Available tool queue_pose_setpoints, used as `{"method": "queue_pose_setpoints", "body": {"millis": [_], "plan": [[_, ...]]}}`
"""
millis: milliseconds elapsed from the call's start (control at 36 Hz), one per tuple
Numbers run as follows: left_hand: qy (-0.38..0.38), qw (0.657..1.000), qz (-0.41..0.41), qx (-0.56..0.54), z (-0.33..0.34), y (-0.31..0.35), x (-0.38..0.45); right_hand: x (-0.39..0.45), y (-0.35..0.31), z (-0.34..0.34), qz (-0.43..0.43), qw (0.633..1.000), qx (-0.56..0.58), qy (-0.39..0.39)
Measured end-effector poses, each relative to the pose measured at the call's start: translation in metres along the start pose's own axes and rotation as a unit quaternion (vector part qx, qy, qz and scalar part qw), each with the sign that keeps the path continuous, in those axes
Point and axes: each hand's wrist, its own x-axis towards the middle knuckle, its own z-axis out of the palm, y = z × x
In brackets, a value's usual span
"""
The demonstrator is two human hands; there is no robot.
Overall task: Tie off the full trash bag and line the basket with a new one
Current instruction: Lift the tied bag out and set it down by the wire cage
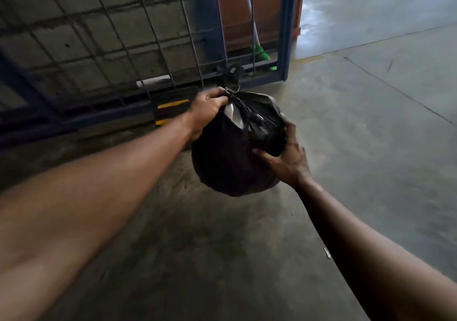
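A full black trash bag [230, 162] hangs in the air in front of me, above the concrete floor. Its neck is gathered into a knot with a short tail sticking up. My left hand [206, 110] grips the bag at the neck, just below the knot. My right hand [288, 157] cups the bag's right side, fingers pressed into the plastic. Something white shows through a gap near the top of the bag. No basket is in view.
A blue metal frame with wire mesh [138, 36] stands close ahead on the left, in front of a block wall. A black and yellow stop [170, 113] lies at its foot. A broom with green bristles [259, 51] leans behind the frame. Bare concrete floor [371, 127] spreads to the right.
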Motion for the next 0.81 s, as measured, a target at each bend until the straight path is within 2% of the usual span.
{"method": "queue_pose_setpoints", "body": {"millis": [111, 222, 306, 389, 500, 667, 806], "plan": [[0.033, 0.993, 0.015, 0.108, -0.009, -0.017, 0.045, 0.038, 0.007, 0.021, 0.001, 1.000, 0.004, 0.001], [0.081, 0.976, -0.077, 0.186, -0.004, -0.060, 0.052, 0.062, 0.031, 0.048, 0.042, 0.994, -0.065, -0.078], [-0.025, 0.964, -0.129, 0.232, 0.007, -0.090, 0.026, 0.065, 0.052, 0.062, 0.050, 0.973, -0.138, -0.180], [-0.122, 0.937, -0.151, 0.291, 0.015, -0.119, 0.005, 0.064, 0.061, 0.069, 0.051, 0.961, -0.161, -0.217], [-0.141, 0.915, -0.135, 0.354, 0.019, -0.131, -0.005, 0.060, 0.061, 0.068, 0.046, 0.955, -0.181, -0.229], [-0.108, 0.920, -0.089, 0.367, 0.028, -0.121, -0.018, 0.049, 0.054, 0.051, 0.047, 0.961, -0.178, -0.207], [-0.065, 0.938, -0.011, 0.341, 0.037, -0.096, -0.041, 0.024, 0.038, 0.008, 0.037, 0.965, -0.175, -0.191]]}}
